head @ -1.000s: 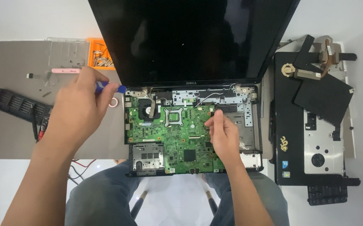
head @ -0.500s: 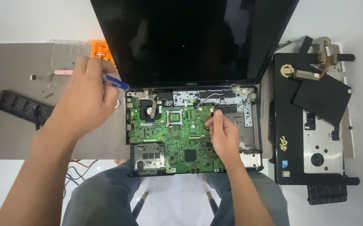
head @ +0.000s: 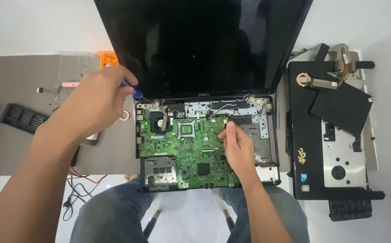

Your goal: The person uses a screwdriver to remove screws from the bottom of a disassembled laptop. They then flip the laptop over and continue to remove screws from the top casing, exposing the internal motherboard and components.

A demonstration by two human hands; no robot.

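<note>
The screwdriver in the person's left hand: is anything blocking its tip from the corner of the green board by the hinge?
Nothing visible does. The left hand holds the blue-handled screwdriver slanting down toward the left hinge, above the green board. The right hand rests farther right on the board, clear of that path.

Your left hand (head: 97, 104) is up high and out to the left, fingers curled in a loose fist, knuckles facing the camera, forearm coming in diagonally from the bottom left corner. Your right hand (head: 238, 146) sits lower, palm down, fingers together and pointing up and a bit left, forearm running in from the bottom edge.
</note>
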